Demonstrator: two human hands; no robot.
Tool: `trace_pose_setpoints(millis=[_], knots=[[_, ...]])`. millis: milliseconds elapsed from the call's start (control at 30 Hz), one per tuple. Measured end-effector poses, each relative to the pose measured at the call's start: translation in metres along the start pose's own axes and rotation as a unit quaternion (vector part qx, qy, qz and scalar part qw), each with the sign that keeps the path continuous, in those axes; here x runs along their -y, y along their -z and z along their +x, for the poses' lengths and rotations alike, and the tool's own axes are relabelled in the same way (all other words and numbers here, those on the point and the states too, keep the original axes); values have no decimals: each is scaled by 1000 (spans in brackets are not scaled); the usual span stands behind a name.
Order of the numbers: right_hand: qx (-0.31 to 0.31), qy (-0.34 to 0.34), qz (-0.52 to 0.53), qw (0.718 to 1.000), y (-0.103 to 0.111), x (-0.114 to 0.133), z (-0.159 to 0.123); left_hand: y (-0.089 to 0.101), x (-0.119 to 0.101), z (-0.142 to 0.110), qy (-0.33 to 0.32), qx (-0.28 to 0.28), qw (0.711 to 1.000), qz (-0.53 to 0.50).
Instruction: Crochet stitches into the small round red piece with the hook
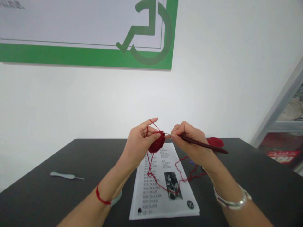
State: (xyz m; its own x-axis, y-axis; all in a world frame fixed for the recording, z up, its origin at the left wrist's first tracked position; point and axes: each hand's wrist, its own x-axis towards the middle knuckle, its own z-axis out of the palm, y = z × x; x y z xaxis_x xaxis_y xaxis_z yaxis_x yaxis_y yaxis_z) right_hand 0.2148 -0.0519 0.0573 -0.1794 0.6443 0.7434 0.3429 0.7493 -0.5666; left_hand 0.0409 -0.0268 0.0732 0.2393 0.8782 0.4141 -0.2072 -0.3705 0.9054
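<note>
Since it looks worked in loops, round red piece (156, 145): probably light, soft, easily stretched; best held at rim; in the air, seen near the paper's (162, 180) far left corner.
Left hand (140, 137): thumb and fingers pinch its top, thread (155, 125) over raised finger.
Right hand (188, 137): fingers closed around slim, dark-handled hook (203, 144).
Worktop (44, 201): dark, matte.

Deep red fills the crocheted piece (157, 146) between the left fingers (152, 138), and a matching red runs along the yarn (149, 174) looped there; the hook (201, 143) in the right fingers (180, 129) has a dark maroon handle; brighter red marks the bundle (216, 142) beyond them; beneath the fingers, white sheets (170, 208) carry rows of black print and 1 grey-and-black photo (171, 179); left of the fingers, a tool (66, 175) is pale grey; above them, the board (75, 25) is white, edged in green.
</note>
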Motion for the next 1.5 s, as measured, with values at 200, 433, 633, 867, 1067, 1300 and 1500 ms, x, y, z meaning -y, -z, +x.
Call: trace_pose_setpoints(millis=[200,433,633,867,1067,1300,1500], knots=[[62,139,-78,985,-5,-11,4,2,-2,0,10,6,1000,25],[5,380,-248,891,-22,-31,8,11,2,10,165,120,970,-129],[-19,332,-279,901,-30,-26,8,5,6,9,36,3,998,-48],[32,267,-206,941,-18,-8,3,8,2,7,-47,-29,997,48],[34,70,-39,996,-2,-1,0,9,-1,5,-109,-24,973,203],[3,-24,315,949,-15,-16,13,2,-3,1,-56,18,997,58],[-115,222,-47,967,-38,-31,3,-4,-1,-2,49,22,992,-114]])
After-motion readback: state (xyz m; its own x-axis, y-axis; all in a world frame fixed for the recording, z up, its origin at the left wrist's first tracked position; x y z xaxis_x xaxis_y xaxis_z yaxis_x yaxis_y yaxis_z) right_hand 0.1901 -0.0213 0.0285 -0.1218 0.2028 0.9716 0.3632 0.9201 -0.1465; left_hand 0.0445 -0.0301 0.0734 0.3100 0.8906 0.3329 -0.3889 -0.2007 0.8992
